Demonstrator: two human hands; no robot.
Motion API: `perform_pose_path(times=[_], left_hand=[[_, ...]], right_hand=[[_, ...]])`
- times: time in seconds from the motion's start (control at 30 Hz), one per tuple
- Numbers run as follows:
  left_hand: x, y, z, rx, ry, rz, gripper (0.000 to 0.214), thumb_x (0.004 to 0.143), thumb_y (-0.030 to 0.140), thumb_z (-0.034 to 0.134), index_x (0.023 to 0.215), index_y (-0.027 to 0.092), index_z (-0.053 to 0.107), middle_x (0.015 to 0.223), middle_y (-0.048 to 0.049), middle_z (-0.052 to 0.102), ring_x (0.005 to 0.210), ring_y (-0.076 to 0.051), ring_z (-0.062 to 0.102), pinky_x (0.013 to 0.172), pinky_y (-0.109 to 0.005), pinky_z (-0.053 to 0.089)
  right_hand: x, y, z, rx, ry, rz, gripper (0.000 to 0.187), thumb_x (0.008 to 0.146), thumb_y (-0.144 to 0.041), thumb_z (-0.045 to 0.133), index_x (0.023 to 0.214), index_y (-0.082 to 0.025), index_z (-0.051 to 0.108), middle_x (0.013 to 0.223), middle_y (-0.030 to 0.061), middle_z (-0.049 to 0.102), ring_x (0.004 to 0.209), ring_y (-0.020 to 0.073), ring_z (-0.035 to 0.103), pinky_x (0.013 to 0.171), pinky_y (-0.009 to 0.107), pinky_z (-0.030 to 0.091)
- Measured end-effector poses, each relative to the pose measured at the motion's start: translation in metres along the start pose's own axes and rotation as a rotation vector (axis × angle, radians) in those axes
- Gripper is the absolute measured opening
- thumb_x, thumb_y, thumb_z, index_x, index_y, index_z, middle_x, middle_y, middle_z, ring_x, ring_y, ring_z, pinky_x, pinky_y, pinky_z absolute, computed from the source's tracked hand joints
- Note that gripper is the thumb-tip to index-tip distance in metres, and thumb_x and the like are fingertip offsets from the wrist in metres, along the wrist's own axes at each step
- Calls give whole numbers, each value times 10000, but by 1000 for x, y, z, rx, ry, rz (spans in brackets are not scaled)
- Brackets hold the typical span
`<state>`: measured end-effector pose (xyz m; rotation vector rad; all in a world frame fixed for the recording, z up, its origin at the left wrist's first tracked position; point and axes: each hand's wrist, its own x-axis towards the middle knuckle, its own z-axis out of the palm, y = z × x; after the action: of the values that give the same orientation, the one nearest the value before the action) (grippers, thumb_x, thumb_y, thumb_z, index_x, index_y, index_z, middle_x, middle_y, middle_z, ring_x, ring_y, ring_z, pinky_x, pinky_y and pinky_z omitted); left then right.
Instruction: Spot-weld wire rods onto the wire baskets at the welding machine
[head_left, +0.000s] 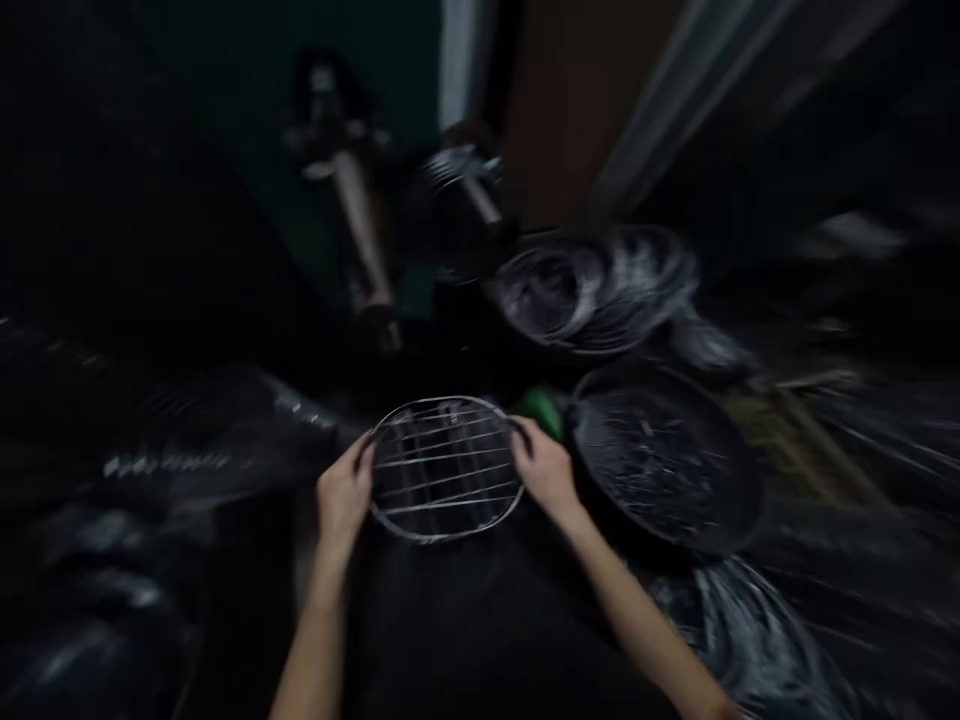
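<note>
A round metal wire rack [448, 458] with parallel bars is held up in front of me, between both hands. My left hand [346, 492] grips its left rim, with the thumb on the near side. On the opposite rim, my right hand [548, 474] is closed around the wire. Just beyond my right hand lies a green object [541, 410], too blurred to name. To the right of it sits a wide dark round pan or basin [660, 465] with small scraps in it. What lies under the rack is too dark to make out.
Behind the pan, a round container [570, 345] holds pale coiled or stacked material [600, 285]. More pale strands [765, 630] lie at the lower right. A long-handled object [360, 220] leans near the green wall [225, 60]. Dark shiny plastic-like material [217, 440] spreads at left.
</note>
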<state>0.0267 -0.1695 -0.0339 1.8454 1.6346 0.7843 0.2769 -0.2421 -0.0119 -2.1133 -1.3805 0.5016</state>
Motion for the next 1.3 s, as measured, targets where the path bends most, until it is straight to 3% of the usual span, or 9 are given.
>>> perform_pose_path(times=[0.07, 0.13, 0.3, 0.57, 0.97, 1.3], left_hand=[[-16, -15, -21, 24, 8, -88, 263, 934, 274, 529, 1172, 220, 627, 1126, -54, 673, 1038, -202, 639, 953, -351, 505], [-18, -18, -28, -8, 32, -101, 280, 934, 269, 518, 1181, 211, 636, 1137, -44, 678, 1055, -205, 641, 972, -332, 497], [-8, -12, -25, 21, 30, -83, 279, 925, 254, 529, 1170, 200, 649, 1142, -43, 677, 1057, -220, 646, 962, -340, 505], [-35, -15, -27, 12, 49, -103, 321, 922, 267, 546, 1232, 208, 608, 1182, -31, 657, 1069, -203, 642, 980, -321, 504], [-32, -22, -34, -13, 7, -82, 358, 919, 255, 558, 1274, 207, 567, 1205, -24, 629, 1107, -195, 619, 990, -296, 502], [-43, -25, -21, -32, 10, -71, 351, 931, 277, 529, 1268, 192, 579, 1242, -34, 620, 1127, -189, 611, 1025, -308, 475]], right_hand=[[1, 7, 8, 29, -22, 6, 402, 905, -378, 389, 1182, -196, 616, 1113, 92, 691, 987, 260, 659, 888, 399, 501], [-1, 7, 10, 42, -20, -12, 423, 901, -406, 392, 1185, -192, 621, 1101, 94, 697, 980, 265, 663, 878, 400, 503], [-1, -1, 6, -25, -19, -23, 401, 888, -375, 413, 1184, -220, 636, 1073, 77, 712, 926, 263, 679, 825, 395, 519], [6, 3, 6, 6, -49, -111, 391, 884, -345, 431, 1172, -207, 657, 1119, 73, 699, 998, 252, 664, 882, 400, 513], [1, -2, 5, 115, -35, -116, 362, 889, -327, 474, 1166, -185, 660, 1114, 80, 701, 977, 241, 666, 893, 424, 530], [-5, 6, 4, 96, -25, -125, 353, 891, -355, 483, 1156, -209, 665, 1119, 72, 691, 1005, 209, 645, 936, 400, 495]])
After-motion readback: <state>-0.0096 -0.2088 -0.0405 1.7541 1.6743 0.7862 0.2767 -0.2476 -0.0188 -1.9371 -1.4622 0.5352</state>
